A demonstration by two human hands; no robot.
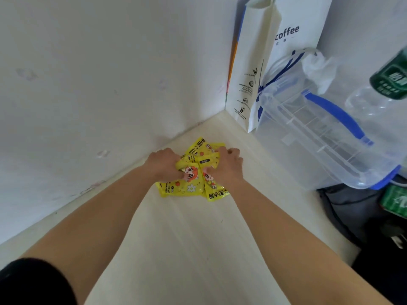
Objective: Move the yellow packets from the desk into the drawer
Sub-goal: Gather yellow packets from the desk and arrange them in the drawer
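Both the left hand and right hand pinch a crumpled heap of glossy yellow plastic packets lying between them on the pale wooden desk.

Locate the white paper bag printed "coffee"; it stands upright in the wall corner. Just right of it sits a clear plastic box with a blue handle. At your far right: a green-labelled clear bottle, with dark fabric below.
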